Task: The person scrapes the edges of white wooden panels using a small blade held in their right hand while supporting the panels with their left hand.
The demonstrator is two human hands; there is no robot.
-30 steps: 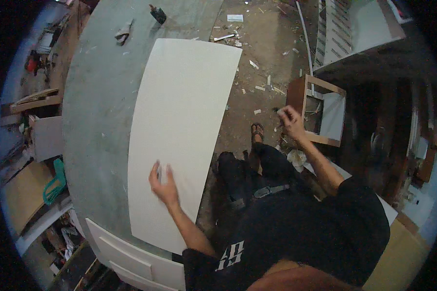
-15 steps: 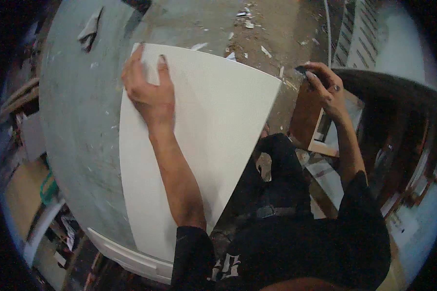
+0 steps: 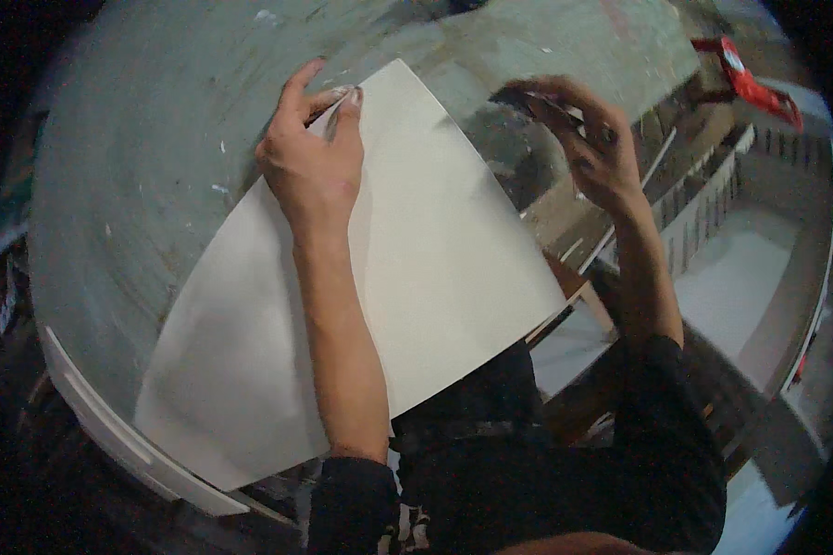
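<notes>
A large, thin, off-white panel (image 3: 453,250) lies across the grey-green table top in front of me, its near right corner jutting past the table. My left hand (image 3: 315,162) rests over the panel's upper left edge. Its thumb and a fingertip are pinched together around a small whitish bit that I cannot make out, while the index finger stretches beyond the edge. To the right of the panel, my right hand (image 3: 588,139) is raised above the table with bent fingers. A small dark object (image 3: 511,96) pokes out from its fingertips; its kind is blurred.
The worn table top (image 3: 139,194) carries small white flecks. A white strip (image 3: 148,453) runs along its near left edge. A red tool-like thing (image 3: 754,83) lies at the far right. A slotted pale panel (image 3: 703,208) and wooden pieces stand below on the right.
The panel has turned clockwise in view, and the view itself has swung. My left hand has gone from spread fingers to a pinch. My right hand has moved slightly left, still holding the dark object.
</notes>
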